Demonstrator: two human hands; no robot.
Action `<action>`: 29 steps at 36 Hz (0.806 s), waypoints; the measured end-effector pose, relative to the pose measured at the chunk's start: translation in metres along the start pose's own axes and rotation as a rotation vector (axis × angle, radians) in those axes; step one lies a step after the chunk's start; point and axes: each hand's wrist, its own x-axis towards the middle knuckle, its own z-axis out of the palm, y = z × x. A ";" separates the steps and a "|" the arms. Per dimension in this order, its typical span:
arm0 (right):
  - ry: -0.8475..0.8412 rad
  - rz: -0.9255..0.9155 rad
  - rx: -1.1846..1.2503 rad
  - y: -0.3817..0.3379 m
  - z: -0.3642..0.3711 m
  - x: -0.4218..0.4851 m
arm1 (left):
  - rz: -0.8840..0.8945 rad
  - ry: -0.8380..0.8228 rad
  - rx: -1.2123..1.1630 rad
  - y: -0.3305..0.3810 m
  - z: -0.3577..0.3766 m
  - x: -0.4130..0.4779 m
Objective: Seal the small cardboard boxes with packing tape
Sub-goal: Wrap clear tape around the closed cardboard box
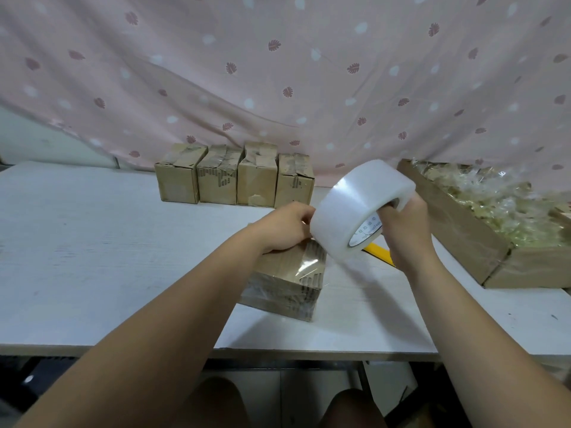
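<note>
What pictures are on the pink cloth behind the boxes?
The cloth has dark red and white leaves, clearest in the head view.

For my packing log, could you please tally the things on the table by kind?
Small cardboard boxes: 5
Tape roll: 1
Large open carton: 1
Yellow tool: 1
Total: 8

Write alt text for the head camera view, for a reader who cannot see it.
A person's right hand grips a roll of clear packing tape above a small cardboard box on a white table, with the left hand resting on the box. Four more small boxes stand in a row behind, before a pink curtain.
</note>
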 end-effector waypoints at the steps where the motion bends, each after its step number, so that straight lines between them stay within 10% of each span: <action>1: -0.004 -0.016 -0.011 -0.003 0.000 0.001 | 0.005 -0.005 -0.018 0.001 0.000 -0.001; 29: 0.029 -0.009 -0.154 -0.018 0.003 0.022 | -0.088 -0.041 0.230 0.006 0.004 -0.008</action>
